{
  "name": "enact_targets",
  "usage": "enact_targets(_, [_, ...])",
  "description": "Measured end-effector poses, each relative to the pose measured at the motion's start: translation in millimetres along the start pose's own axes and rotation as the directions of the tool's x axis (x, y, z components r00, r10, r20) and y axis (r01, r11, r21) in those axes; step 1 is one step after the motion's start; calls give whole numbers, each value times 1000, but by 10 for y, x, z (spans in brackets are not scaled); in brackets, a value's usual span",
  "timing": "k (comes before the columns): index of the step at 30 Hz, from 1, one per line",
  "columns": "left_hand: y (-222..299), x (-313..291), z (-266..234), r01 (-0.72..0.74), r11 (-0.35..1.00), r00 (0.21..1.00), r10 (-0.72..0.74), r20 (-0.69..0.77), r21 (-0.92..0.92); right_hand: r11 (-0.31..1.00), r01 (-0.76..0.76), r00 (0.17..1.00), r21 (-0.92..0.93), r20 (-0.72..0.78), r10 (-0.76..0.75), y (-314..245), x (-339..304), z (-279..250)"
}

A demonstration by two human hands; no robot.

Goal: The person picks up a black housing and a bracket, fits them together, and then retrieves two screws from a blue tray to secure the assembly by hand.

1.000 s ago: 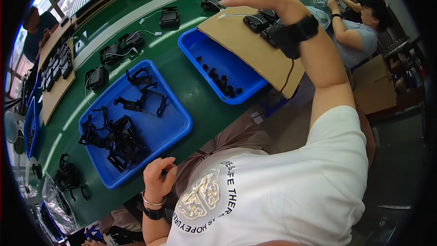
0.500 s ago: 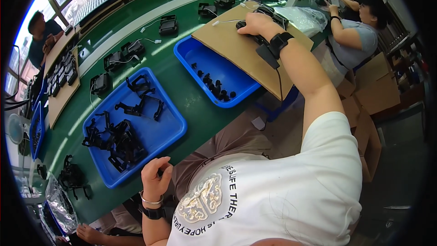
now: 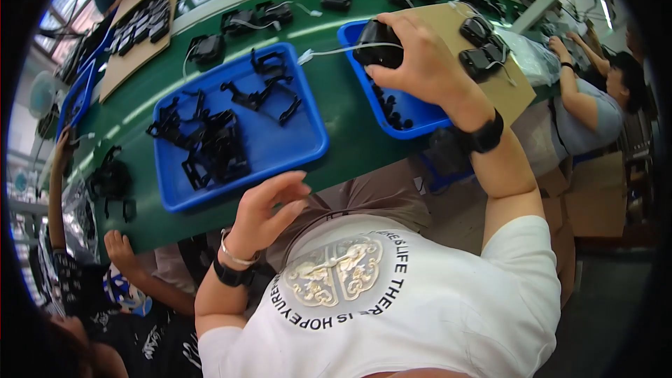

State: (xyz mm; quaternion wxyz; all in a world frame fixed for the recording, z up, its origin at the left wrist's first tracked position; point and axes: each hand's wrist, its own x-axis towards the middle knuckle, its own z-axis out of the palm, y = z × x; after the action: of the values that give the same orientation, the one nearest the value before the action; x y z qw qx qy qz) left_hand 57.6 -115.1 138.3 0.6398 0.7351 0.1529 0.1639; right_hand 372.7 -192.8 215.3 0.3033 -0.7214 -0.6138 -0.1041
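In my right hand (image 3: 430,63) is a black box-shaped device (image 3: 378,43), held between thumb and fingers over the right-hand blue tray (image 3: 413,129). Its white cable (image 3: 336,50) trails left and ends in a small plug. Small black parts (image 3: 392,112) lie in that tray, partly hidden by my hand and the device. My left hand (image 3: 269,210) hovers by the near edge of the left-hand blue tray (image 3: 290,150), thumb and fingers apart with nothing visible between them. Several black brackets (image 3: 217,140) lie heaped in this left tray.
A cardboard sheet (image 3: 514,91) at the right bears more black devices (image 3: 483,59). Other cabled devices (image 3: 255,17) line the green table's far side. A black assembly (image 3: 110,175) stands left of the trays. Co-workers sit right (image 3: 595,108) and left (image 3: 126,308).
My right hand has come left from the cardboard sheet, bringing a black device with it. My left hand's fingers have spread. The whole view has shifted.
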Motion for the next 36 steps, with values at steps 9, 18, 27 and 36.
enact_targets(9, [-19, 125, 205, -261, 870, 943, 138, -301, -418, 865, 364, 928, 346, -63, -366, -1254, -522, 667])
enact_targets(18, [-54, -179, 114, -249, 594, 912, -121, -391, -765, 723, 386, 892, 572, -31, -452, -1360, -475, 892])
enact_targets(27, [-46, -335, -154, -256, 615, 917, -90, -388, -746, 992, 121, 962, -29, 248, -110, -882, 208, 1264])
enact_targets(36, [-162, -380, -210, -344, 656, 905, 41, -423, -672, 984, 165, 933, 67, 312, -178, -894, 99, 1156])
